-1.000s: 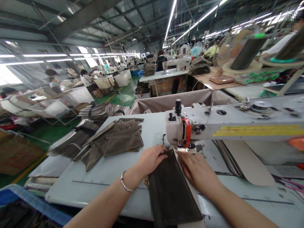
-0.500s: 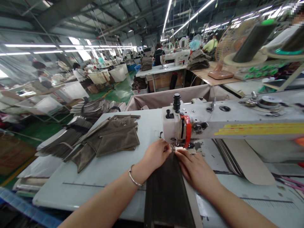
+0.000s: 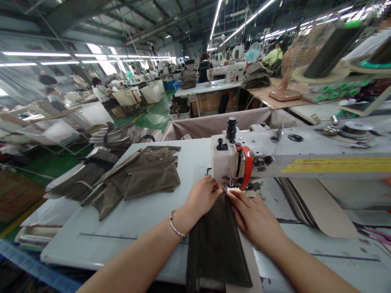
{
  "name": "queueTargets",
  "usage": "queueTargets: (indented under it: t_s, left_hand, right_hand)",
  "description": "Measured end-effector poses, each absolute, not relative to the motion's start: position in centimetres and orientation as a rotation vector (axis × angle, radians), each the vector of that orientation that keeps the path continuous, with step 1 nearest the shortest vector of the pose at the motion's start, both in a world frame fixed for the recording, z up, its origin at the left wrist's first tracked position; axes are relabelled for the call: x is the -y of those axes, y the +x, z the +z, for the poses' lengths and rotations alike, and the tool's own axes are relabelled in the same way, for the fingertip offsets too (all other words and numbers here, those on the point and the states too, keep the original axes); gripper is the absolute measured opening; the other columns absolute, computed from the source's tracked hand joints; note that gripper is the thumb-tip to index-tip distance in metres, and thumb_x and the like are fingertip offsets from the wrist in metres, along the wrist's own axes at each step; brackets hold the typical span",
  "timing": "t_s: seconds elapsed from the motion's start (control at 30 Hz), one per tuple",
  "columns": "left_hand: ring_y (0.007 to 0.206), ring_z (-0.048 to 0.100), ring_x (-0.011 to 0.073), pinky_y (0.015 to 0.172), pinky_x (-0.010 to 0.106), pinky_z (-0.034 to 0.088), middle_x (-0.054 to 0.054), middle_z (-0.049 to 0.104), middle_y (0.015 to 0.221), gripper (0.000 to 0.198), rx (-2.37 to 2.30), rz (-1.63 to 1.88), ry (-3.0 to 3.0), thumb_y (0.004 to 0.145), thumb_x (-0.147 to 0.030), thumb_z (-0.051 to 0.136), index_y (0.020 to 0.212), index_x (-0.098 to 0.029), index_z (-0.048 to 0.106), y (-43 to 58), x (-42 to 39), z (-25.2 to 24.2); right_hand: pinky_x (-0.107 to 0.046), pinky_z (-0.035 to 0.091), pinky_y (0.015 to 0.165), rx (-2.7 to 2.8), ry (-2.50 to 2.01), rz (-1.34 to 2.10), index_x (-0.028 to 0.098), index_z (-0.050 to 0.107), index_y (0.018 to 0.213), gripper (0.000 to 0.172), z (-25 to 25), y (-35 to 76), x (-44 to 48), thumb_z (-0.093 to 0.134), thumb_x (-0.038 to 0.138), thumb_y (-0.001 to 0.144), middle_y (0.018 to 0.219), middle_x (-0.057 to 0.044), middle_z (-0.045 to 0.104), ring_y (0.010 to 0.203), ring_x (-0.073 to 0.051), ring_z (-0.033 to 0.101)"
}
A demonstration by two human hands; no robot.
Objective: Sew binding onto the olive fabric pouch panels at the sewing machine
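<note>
A dark brown-grey fabric panel [image 3: 218, 244] lies lengthwise in front of the sewing machine [image 3: 227, 158], its far end at the presser foot. A pale layer [image 3: 252, 256] shows beneath its right side. My left hand [image 3: 203, 195] pinches the panel's far left corner between thumb and fingertips, close to the needle. On the right edge, my right hand [image 3: 255, 215] grips the panel with fingers bent over it, index fingertip beside the foot. The needle and the stitch line are hidden by my fingers.
Sewn dark fabric pieces [image 3: 152, 179] lie piled left on the table [image 3: 122, 232], beside tied stacks [image 3: 82, 175]. Pale rounded panels [image 3: 324, 207] rest under the machine arm, with purple-handled scissors [image 3: 374, 234] at far right. A cloth-lined bin [image 3: 195, 122] stands behind; other people work farther back.
The panel has slid slightly forward toward the needle, its near edge showing more. Both hands keep their hold beside the foot. The view has shifted slightly, so the machine appears farther right.
</note>
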State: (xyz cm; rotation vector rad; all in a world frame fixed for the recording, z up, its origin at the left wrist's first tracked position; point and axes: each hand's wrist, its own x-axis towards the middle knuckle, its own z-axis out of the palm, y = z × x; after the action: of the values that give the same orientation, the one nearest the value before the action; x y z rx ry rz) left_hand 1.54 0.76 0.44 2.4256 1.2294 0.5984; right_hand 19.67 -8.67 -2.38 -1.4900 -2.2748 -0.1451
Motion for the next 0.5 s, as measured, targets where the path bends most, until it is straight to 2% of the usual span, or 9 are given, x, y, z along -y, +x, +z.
queueTargets:
  t_s: [0.27,0.4,0.5]
  left_hand:
    - [0.085,0.062,0.0197,0.076,0.029,0.047,0.005,0.067,0.091,0.004,-1.225,0.628,2.465,0.086,-0.019,0.063,0.084,-0.017,0.067,1.6,-0.5,0.8]
    - [0.103,0.058,0.0214,0.095,0.035,0.046,0.005,0.066,0.104,0.013,-1.028,0.552,2.67,0.093,-0.019,0.054,0.095,-0.019,0.067,1.1,1.3,1.7]
    - [0.111,0.057,0.0199,0.102,0.035,0.043,0.006,0.066,0.114,0.019,-0.92,0.49,2.743,0.096,-0.018,0.05,0.108,-0.017,0.065,0.6,2.4,1.9]
  right_hand:
    - [-0.043,0.041,0.092,2.278,-1.493,-0.138,0.014,0.048,0.135,0.041,-2.5,19.7,8.7,0.046,0.021,0.095,0.133,-0.012,0.054,0.111,-0.027,0.053]
    - [-0.042,0.042,0.092,2.298,-1.468,-0.116,0.018,0.052,0.131,0.037,-2.4,19.9,8.8,0.047,0.023,0.095,0.133,-0.01,0.054,0.109,-0.025,0.054]
    - [-0.042,0.043,0.091,2.301,-1.462,-0.108,0.018,0.051,0.132,0.038,-2.3,20.0,8.8,0.047,0.021,0.094,0.134,-0.01,0.054,0.109,-0.025,0.054]
